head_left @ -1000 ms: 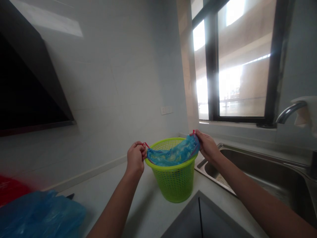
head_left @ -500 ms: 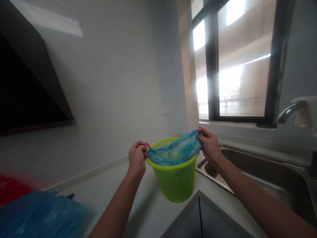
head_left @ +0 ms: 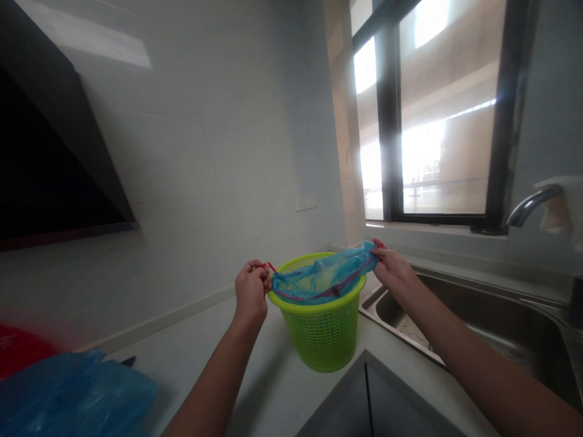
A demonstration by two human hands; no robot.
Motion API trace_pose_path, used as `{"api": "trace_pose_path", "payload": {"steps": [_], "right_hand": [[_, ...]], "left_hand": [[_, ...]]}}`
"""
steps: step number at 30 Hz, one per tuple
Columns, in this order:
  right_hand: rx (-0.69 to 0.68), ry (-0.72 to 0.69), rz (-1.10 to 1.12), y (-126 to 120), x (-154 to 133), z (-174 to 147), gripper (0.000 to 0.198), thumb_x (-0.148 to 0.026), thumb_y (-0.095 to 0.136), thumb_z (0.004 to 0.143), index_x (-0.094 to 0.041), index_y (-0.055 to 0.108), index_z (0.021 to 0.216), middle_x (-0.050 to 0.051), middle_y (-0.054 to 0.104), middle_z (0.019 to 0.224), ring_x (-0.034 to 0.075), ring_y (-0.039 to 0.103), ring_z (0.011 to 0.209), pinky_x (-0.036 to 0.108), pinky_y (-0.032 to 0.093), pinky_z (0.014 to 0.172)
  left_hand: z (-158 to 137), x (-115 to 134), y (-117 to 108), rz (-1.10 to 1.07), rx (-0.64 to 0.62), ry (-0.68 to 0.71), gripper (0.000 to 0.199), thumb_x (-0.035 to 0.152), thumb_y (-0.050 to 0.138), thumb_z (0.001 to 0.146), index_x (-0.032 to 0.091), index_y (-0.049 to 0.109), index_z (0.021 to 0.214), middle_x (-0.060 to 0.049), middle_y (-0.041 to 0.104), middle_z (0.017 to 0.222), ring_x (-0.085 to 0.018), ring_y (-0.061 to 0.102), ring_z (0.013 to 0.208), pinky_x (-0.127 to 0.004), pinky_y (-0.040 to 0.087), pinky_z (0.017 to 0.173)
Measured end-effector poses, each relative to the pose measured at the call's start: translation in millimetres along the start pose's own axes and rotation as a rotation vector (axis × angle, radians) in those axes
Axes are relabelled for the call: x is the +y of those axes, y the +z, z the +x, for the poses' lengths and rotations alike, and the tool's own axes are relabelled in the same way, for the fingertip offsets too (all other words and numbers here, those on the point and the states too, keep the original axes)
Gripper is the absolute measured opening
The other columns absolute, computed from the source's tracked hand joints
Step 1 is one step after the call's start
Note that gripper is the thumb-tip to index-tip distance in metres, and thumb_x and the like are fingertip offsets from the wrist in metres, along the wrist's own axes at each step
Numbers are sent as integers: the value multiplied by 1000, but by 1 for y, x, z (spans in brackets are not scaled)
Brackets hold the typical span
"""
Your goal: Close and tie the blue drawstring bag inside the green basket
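the left hand (head_left: pixel 252 290) was closed in a pinch on the red drawstring (head_left: pixel 272 267) of a blue plastic bag (head_left: pixel 325 273), at the left side of the basket rim. the right hand (head_left: pixel 392 267) pinched the opposite end of the bag between thumb and fingers; a bit of red showed at its fingertips. the bag opening was stretched between both hands across the mouth of the green perforated basket (head_left: pixel 324 340), with the right end raised above the rim. a purple band ran along the near edge of the opening.

the basket stood upright on the white countertop (head_left: pixel 182 358). a metal sink (head_left: pixel 505 312) was located to its right, below a curved faucet (head_left: pixel 531 206). a second blue bag (head_left: pixel 77 394) lay at lower left, beside a blurred red item (head_left: pixel 20 349).
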State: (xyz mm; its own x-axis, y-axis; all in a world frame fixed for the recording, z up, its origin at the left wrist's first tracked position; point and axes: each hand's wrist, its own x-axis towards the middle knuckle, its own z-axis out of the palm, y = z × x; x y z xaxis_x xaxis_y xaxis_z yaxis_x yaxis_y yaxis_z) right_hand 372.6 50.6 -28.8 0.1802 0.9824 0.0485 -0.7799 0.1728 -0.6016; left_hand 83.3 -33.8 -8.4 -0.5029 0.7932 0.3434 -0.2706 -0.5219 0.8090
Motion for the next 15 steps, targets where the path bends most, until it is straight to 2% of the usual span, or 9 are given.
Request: {"api": "trace_pose_path", "payload": {"steps": [5,8,12,15], "right_hand": [[-107,-125,-58,-12,2,13,37,10,56,57,-22,63,75,-4,59,65,9,59,57,18,53,51],[-145,-152,-55,-10,5,9,37,7,55,56,-23,64,77,-3,62,68,11,61,60,22,55,53],[-116,-91,-17,0,8,-5,47,5,56,54,-22,63,91,-2,70,76,13,66,69,23,56,60],[-148,-138,-67,7,5,-19,50,-5,66,61,-23,55,107,0,73,78,16,67,71,26,55,61]], "left_hand": [[-2,2,0,-11,-8,3,31,7,52,46,20,49,75,6,49,56,-5,31,39,-17,20,37],[-3,3,1,-10,-8,5,31,6,51,46,19,49,74,6,48,56,-5,32,39,-18,20,36],[-2,5,1,-23,-10,0,32,6,51,46,19,49,74,6,48,57,-5,33,39,-18,21,36],[0,11,-1,-50,7,45,32,5,52,48,20,49,77,6,51,59,-6,37,40,-19,25,36]]}}
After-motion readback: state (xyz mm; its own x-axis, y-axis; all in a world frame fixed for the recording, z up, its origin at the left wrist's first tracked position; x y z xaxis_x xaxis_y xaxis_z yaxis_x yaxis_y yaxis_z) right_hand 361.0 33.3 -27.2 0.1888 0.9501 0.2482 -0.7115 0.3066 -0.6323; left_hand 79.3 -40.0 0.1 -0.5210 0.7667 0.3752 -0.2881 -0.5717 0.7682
